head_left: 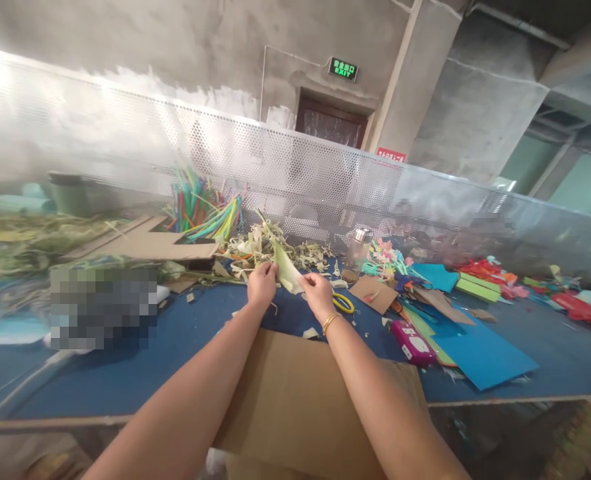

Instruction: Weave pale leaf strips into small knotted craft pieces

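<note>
A pale green corn husk is stretched between my two hands above the table, its narrow tip pointing up and away. My left hand is closed on the husk's left edge. At its lower right edge, my right hand, with a gold bracelet at the wrist, pinches it between thumb and fingers. Behind the hands lies a heap of husk strips. Just right of my right hand are the yellow handles of what look like scissors. Under my forearms is a brown cardboard sheet.
Colourful thin stems stand at the back left beside cut cardboard. To the right lie a purple box, blue sheets and paper flowers. A glass jar stands near the perforated metal screen.
</note>
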The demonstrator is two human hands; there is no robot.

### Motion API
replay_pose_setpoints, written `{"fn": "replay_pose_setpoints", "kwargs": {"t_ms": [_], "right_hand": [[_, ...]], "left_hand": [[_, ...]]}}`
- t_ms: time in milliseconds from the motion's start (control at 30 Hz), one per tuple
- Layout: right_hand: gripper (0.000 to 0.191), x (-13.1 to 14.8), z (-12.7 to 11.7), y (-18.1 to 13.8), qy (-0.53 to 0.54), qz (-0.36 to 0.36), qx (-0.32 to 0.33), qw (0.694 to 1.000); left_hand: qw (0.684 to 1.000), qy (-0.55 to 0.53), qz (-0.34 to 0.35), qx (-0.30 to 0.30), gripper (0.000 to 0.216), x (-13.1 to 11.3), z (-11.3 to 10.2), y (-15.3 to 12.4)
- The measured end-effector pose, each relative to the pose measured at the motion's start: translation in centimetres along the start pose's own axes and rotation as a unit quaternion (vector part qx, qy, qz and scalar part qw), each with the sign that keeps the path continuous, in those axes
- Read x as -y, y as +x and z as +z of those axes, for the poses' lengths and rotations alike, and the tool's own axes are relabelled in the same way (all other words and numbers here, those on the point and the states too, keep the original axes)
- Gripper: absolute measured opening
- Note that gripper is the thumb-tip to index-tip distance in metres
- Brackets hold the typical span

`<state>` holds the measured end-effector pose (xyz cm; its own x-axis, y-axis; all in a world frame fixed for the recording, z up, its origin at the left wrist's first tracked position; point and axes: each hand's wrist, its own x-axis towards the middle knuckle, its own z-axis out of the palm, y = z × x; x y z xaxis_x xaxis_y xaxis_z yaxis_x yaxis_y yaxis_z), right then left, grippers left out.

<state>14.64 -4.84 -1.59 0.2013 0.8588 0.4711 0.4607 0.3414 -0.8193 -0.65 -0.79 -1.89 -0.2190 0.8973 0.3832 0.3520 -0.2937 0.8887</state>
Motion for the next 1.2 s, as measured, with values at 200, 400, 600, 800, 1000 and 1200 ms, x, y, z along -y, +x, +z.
{"fn": "replay_pose_setpoints", "kwargs": {"t_ms": [200,400,600,800,1000,1200], "right_hand": [[0.027,0.5,0.1,0.2,0.053,0.083,-0.013,0.995],[0.042,0.4,0.4,0.6,0.115,0.064,-0.076,0.988],[0.035,2.6,0.2,-0.8,-0.176,-0.172,-0.021,0.969],[0.043,3.8,0.6,-1.1,-0.317,-0.284,0.020,0.905],[0.049,3.4,0.5,-1.1,-0.343,-0.243,0.038,0.907],[0.051,3.7,0.4,-1.5,-0.343,-0.195,0.062,0.917]], "left_hand": [[0.997,0.062,0.017,-0.042,0.037,-1.6,-0.8,-0.5],[0.974,0.167,0.143,-0.058,0.043,-2.2,-0.9,-0.8],[0.913,0.212,0.347,0.036,0.039,-2.8,0.2,-1.8],[0.891,0.232,0.379,0.096,0.032,-2.5,0.1,-1.8],[0.886,0.237,0.387,0.096,0.043,-2.2,0.3,-1.8],[0.885,0.227,0.390,0.111,0.037,-2.0,0.3,-1.9]]}}
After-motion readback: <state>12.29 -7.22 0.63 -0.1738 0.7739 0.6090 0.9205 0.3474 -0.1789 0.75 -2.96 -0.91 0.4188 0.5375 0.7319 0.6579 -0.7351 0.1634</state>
